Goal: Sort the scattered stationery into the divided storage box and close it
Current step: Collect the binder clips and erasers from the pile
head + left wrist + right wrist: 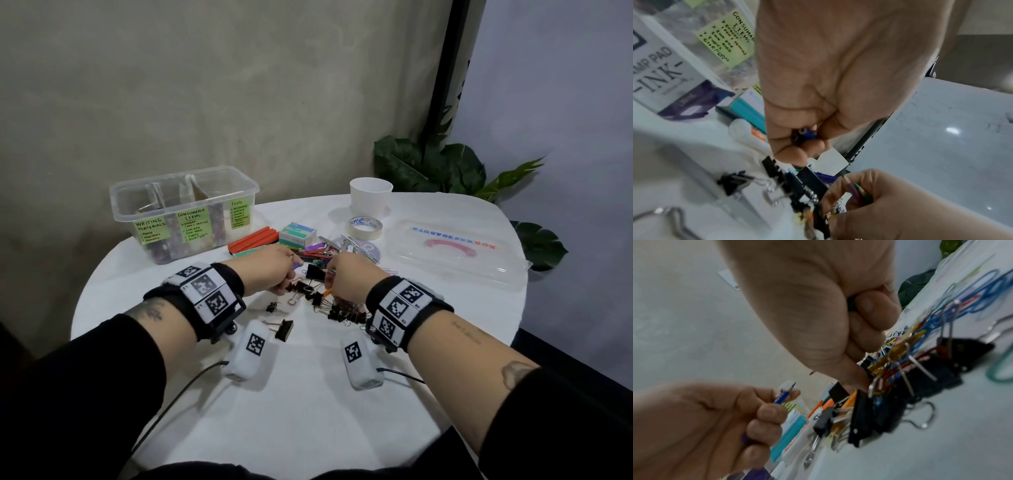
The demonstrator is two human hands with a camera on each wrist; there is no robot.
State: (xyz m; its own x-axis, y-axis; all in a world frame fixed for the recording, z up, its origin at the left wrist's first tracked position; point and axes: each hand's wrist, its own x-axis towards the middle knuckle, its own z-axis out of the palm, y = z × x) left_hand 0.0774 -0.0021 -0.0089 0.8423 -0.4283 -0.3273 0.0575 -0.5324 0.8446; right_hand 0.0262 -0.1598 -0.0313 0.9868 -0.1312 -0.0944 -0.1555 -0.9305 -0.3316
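Pencils [856, 190] are filling your curled right hand [346, 274], a blue pencil [784, 395] your closed left hand [274, 270], gathering for the storage box [185, 212].

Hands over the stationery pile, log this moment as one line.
left hand: grips blue pencil | right hand: grips purple and green pencils | storage box: open, lid off on table

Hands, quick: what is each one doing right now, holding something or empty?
Left hand: closed around a blue pencil.
Right hand: closed around purple and green pencils.
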